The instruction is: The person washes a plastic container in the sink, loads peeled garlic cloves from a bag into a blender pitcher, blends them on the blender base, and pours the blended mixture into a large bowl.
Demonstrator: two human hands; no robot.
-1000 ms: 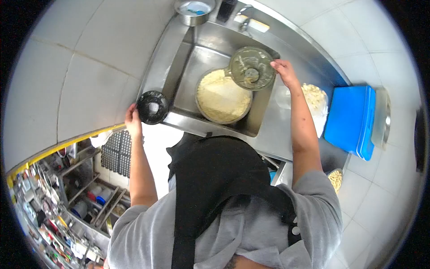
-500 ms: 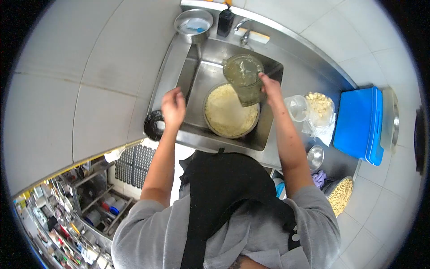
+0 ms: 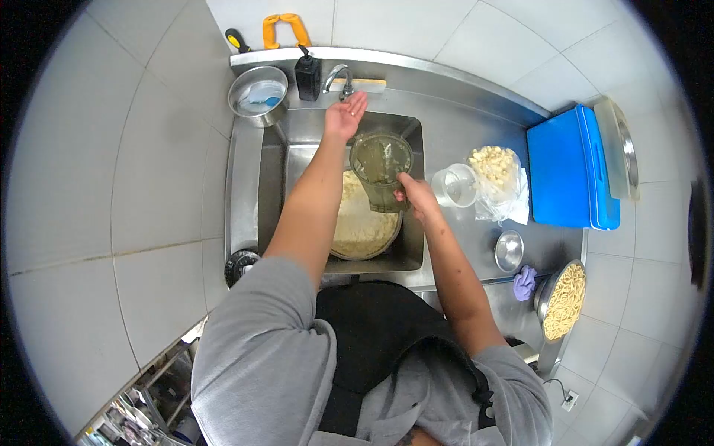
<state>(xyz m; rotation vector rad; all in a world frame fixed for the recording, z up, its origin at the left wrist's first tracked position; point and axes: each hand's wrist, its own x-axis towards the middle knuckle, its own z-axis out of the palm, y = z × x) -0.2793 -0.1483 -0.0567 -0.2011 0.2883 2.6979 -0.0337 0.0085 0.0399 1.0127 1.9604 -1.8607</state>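
My right hand [image 3: 418, 196] is closed on the handle of a translucent greenish jug [image 3: 381, 160], held over the sink with its mouth facing up toward me. My left hand [image 3: 346, 117] is stretched out by the faucet [image 3: 340, 76], palm up and fingers extended, holding nothing. Whether it touches the faucet I cannot tell. Below the jug, a wide round pot [image 3: 364, 259] sits in the steel sink [image 3: 413, 256]. Cloudy pale liquid with yellowish bits is in the pot, partly hidden by the jug and my left forearm.
At the back left stand a metal bowl [image 3: 258, 117] and a black pump bottle [image 3: 307, 76]. Right of the sink are a clear container [image 3: 455, 186], a bag of pale pieces [image 3: 496, 167], a small metal bowl [image 3: 509, 251], a blue box [image 3: 565, 175] and a bowl of pale strips [image 3: 565, 301].
My left hand has gone from the sink's left edge to the faucet. The jug stays in my right hand over the pot, whose contents now look more liquid. The view has shifted.
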